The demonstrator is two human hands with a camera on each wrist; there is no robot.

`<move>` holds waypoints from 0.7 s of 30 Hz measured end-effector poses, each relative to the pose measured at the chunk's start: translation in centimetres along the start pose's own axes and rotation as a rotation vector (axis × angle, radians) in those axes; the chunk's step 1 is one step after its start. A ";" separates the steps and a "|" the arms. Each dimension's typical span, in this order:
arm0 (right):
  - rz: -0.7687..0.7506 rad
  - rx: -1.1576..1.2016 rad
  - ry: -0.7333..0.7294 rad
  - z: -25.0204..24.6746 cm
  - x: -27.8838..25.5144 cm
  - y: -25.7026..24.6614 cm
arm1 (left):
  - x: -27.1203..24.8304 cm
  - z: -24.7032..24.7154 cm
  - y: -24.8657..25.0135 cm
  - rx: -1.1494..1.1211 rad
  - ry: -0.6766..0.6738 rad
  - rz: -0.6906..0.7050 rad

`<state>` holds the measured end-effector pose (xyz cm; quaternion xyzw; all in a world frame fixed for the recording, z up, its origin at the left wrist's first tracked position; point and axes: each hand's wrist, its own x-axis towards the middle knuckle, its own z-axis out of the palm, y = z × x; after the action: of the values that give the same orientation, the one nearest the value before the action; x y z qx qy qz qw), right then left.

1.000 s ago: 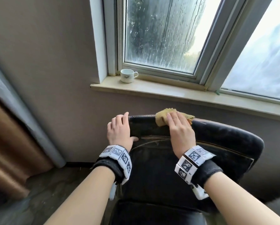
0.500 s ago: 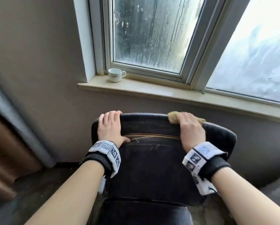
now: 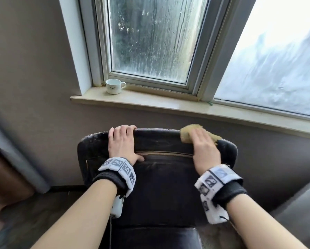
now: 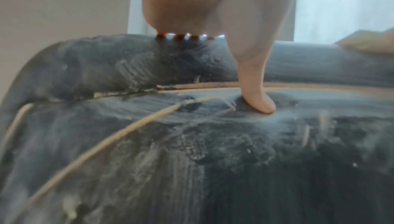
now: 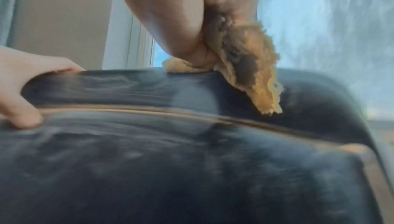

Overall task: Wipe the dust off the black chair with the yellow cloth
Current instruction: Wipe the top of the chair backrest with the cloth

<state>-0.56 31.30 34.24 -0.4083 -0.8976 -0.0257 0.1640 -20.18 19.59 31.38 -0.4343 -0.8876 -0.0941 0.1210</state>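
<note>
The black chair [image 3: 165, 186] faces away from me, its dusty backrest streaked grey. My left hand [image 3: 130, 142] grips the backrest's top edge left of centre, fingers curled over the top and thumb [image 4: 253, 84] pressed on the front by the tan seam. My right hand [image 3: 202, 141] holds the yellow cloth [image 3: 186, 133] down on the top edge near the right corner. In the right wrist view the thumb pinches the cloth [image 5: 251, 69], and a loose end hangs over the chair [image 5: 170, 160]. The right fingertips are hidden behind the cloth.
A white cup [image 3: 114, 86] stands at the left end of the window sill [image 3: 168, 105], above and behind the chair. A wall lies close behind the backrest. A curtain [image 3: 10, 159] hangs at the left, and grey furniture [image 3: 301, 203] sits at the lower right.
My right hand has slid the cloth rightward along the top edge, from near the middle toward the right corner. The left hand keeps its grip on the backrest.
</note>
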 end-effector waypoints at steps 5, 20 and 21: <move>0.146 0.030 -0.031 0.0 1.5 -1.0 | 0.2 0.4 1.4 -0.002 -0.002 -0.126; 0.520 0.155 -0.134 -0.3 -4.2 10.7 | -0.2 -0.1 0.6 -0.015 -0.023 -0.165; 0.594 0.159 -0.185 -0.8 -4.6 11.4 | -0.2 -0.1 0.7 -0.021 -0.020 -0.175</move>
<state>10.95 35.41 32.58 -0.6390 -0.7495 0.1306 0.1133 -19.48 19.89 31.46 -0.3573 -0.9223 -0.1092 0.0990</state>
